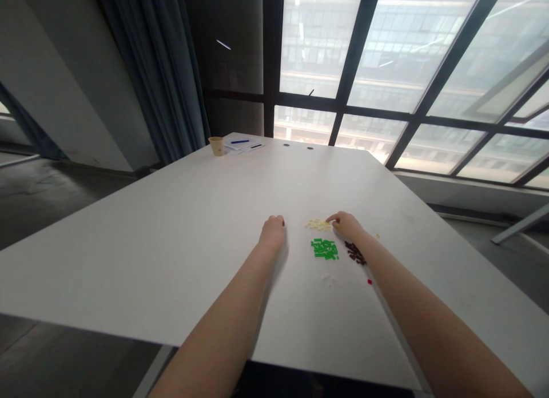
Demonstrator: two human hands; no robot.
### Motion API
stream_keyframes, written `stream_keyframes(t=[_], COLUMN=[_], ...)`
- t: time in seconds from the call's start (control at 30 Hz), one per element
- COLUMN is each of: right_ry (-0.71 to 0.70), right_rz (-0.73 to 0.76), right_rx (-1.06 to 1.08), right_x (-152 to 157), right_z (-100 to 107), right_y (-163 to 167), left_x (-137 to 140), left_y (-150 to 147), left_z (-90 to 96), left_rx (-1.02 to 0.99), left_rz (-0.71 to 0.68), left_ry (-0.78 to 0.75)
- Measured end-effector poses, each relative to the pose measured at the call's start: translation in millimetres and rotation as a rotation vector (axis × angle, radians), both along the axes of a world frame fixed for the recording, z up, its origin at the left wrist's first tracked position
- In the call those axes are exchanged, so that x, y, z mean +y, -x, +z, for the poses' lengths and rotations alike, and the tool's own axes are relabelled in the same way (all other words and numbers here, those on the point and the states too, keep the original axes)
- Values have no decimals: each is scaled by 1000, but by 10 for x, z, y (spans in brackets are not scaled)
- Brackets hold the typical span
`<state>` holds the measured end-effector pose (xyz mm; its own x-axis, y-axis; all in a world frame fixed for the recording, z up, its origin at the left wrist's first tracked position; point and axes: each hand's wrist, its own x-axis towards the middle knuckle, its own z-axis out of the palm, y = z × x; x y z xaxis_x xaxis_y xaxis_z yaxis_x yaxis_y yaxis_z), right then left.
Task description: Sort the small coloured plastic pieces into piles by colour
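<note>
My right hand (345,225) rests at the right edge of a loose patch of small pale-yellow pieces (316,225). Its index finger is stretched out and touches them; I see nothing held in it. To the left of that patch my left hand (273,230) lies on the table, fingers curled closed, with no object showing. Nearer to me is a cluster of small green block-like pieces (325,249). Dark brown pieces (355,253) lie beside my right forearm, which partly covers them. A few whitish pieces (329,279) and one red piece (369,282) are closer still.
The white table (180,232) reaches toward the window. At its far left corner stand a paper cup (217,146) and papers with a blue pen (239,142). Two dark round discs (309,148) sit at the far edge. One yellow piece (378,235) lies right of my right arm.
</note>
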<state>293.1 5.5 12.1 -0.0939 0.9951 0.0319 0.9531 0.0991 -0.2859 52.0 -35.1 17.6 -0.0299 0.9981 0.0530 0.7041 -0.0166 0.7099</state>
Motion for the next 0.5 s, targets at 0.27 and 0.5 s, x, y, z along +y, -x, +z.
stream_keyframes(t=[0.27,0.5], right_ry=[-86,-236], right_rz=[-10,60], right_rx=[39,241], right_x=[-18,-385], right_z=[34,228], right_y=[-26,53], left_x=[81,30], left_y=[22,-116], left_z=[-65,28], left_rx=[45,-700], left_rz=[-64,-201], left_ry=[-99,145])
